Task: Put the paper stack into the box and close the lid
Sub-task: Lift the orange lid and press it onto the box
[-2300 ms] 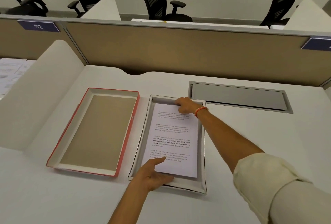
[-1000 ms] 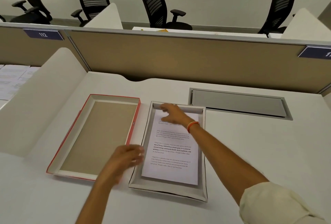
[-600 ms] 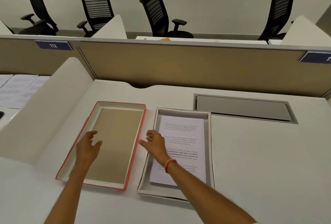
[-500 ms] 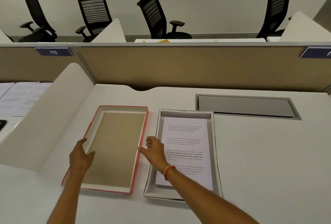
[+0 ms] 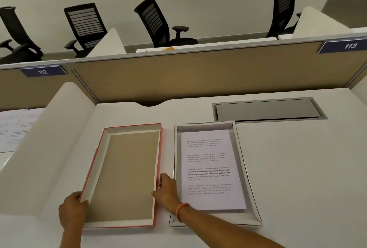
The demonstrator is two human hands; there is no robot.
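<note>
While the paper stack (image 5: pixel 211 168) lies flat inside the grey box (image 5: pixel 240 160) at centre right of the frame, both hands are on the red-edged lid (image 5: pixel 127 174) just to its left. The left hand (image 5: pixel 72 209) grips the lid's near-left wall, thumb over the rim. The right hand (image 5: pixel 168 190), with an orange band at the wrist, presses its fingers against the lid's right wall, in the narrow gap between lid and box; its forearm crosses the box's near-left corner. Lid and box sit side by side, close but apart, their long axes running from the lower to the upper part of the frame. The lid lies open side up, its brown inside showing. The printed sheet's text reads upright from the near edge. To the right of the box the white surface (image 5: pixel 297 168) is bare; a grey cable hatch (image 5: pixel 266 109) sits beyond the box, a white divider (image 5: pixel 45 138) stands left of the lid.
</note>
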